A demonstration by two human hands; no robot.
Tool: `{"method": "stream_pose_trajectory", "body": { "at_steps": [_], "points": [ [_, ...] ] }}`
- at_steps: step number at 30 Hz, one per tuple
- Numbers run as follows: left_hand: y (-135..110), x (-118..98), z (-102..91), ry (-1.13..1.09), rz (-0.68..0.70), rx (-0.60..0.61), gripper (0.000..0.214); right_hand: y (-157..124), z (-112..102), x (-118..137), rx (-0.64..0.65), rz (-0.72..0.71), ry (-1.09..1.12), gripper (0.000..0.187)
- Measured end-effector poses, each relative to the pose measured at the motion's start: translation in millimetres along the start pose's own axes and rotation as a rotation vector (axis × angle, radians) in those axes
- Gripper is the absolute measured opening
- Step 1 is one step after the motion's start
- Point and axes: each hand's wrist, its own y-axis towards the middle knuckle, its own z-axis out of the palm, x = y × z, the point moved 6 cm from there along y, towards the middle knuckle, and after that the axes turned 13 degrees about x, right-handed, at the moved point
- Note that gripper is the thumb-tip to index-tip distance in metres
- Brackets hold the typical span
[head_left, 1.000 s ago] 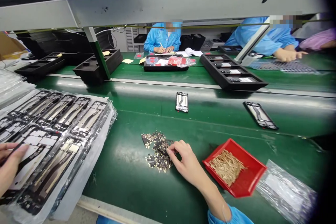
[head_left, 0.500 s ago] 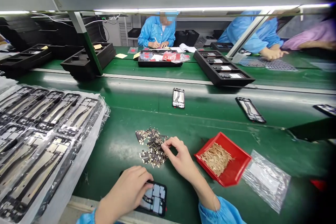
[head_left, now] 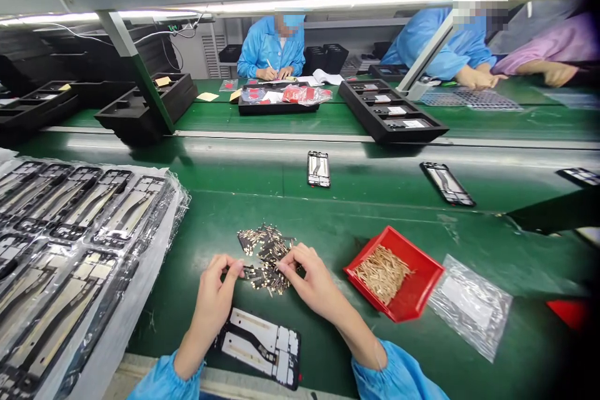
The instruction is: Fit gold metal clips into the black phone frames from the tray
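Note:
A pile of small dark strips with gold-coloured ends (head_left: 272, 256) lies on the green bench, between my two hands. My left hand (head_left: 219, 284) is at the pile's left edge, thumb and forefinger pinched, with a small dark strip seeming to stick out from the fingertips. On the pile's right side, my right hand (head_left: 307, 275) pinches at the strips; what its fingertips hold is too small to make out. Below the pile a phone frame (head_left: 262, 347) with a dark ribbon cable across it lies flat near the bench's front edge, touched by neither hand's fingers.
To the right stand a red bin (head_left: 422, 275) of thin tan pieces and a clear plastic bag (head_left: 471, 306). Trays of phone frames (head_left: 110, 244) fill the left. More phone frames (head_left: 319, 169) lie farther back. Co-workers sit across the bench behind black trays (head_left: 394, 112).
My left hand has left the phone frame and moved up to the pile's left edge, uncovering the frame. My right hand remains at the pile. The view has shifted slightly.

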Motion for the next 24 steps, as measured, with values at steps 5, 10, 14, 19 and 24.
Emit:
{"method": "stream_pose_trajectory", "body": {
  "at_steps": [5,10,14,19,24],
  "points": [
    [-3.4,-6.6,3.2,-0.033,-0.003,0.064,0.053,-1.5,6.9,9.6,0.067,-0.023,0.040,0.041],
    [-3.1,-10.3,10.7,-0.044,0.006,0.078,0.055,-2.1,17.9,19.8,0.134,-0.083,0.187,0.031],
    [-1.8,-11.6,10.6,-0.042,0.014,0.072,0.054,-1.5,18.4,16.3,0.127,-0.081,0.201,0.033],
    [-1.9,-12.7,12.9,-0.044,0.041,0.052,0.041,-1.4,17.2,17.8,0.125,-0.071,0.280,0.040],
    [-19.6,-10.3,39.0,-0.210,0.141,0.149,0.039,-5.9,18.4,19.7,0.071,-0.039,0.408,0.042]
  ]
}}
